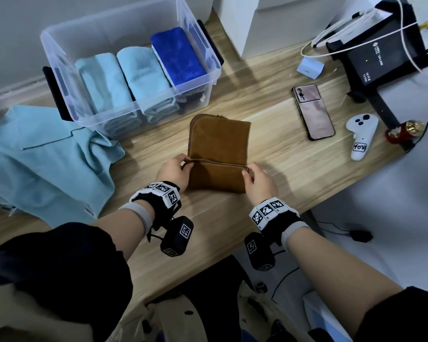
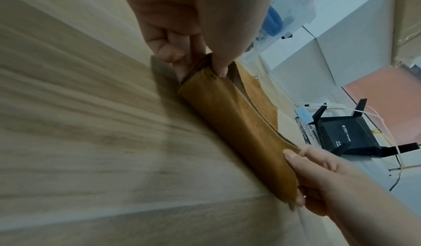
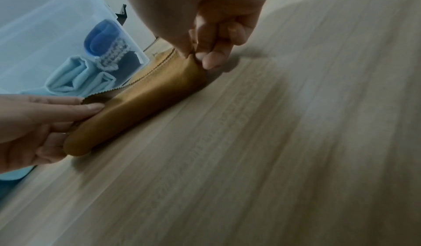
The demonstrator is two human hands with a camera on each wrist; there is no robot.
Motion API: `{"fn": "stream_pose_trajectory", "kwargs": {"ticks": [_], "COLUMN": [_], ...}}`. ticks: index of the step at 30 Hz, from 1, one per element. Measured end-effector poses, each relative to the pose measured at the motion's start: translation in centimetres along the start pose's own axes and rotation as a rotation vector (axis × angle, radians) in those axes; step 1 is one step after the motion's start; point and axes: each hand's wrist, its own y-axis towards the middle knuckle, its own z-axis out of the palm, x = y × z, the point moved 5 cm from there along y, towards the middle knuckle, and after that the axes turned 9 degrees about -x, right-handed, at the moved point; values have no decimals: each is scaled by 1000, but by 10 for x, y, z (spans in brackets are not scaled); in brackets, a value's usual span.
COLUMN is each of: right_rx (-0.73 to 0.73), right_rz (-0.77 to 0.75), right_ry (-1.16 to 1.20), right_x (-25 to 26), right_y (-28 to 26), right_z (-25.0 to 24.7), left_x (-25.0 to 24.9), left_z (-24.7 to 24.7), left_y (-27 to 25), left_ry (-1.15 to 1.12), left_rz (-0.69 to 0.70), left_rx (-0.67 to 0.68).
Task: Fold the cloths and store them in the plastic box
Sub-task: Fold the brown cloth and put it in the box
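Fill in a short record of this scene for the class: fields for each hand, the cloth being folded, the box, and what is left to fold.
left hand: pinches near-left corner of brown cloth
right hand: pinches near-right corner
brown cloth: on the wooden table, near edge lifted, partly folded
plastic box: holds two light blue cloths and a dark blue cloth, folded
unfolded light blue cloth: lies left of the box

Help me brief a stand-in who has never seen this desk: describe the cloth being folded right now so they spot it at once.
Find the clear plastic box at the back left of the wooden desk. Just in front of its right end lies the brown cloth, its near edge pinched by the left hand and right hand. It is the only brown one; the others are blue.
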Motion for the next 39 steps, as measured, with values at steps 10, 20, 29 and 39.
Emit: {"fn": "stream_pose_trajectory", "kwargs": {"ticks": [10,20,29,39], "right_rx": [-58,92,39,24], "right_rz": [77,-364,-482,-395], "right_ry": [-31,-25,-166,6], "right_x": [1,15,18,13], "right_y": [15,0,-8,-13], "right_z": [-3,-11,-4,-26], "left_x": [1,-1,-11,-2], "left_z": [-4,-20,-6,-15], "left_y": [2,-14,-23,-31], "left_ry": [-76,60,363,-81], "left_rz": [-108,162,421,230], "left_rx": [-61,-32,98,137]}}
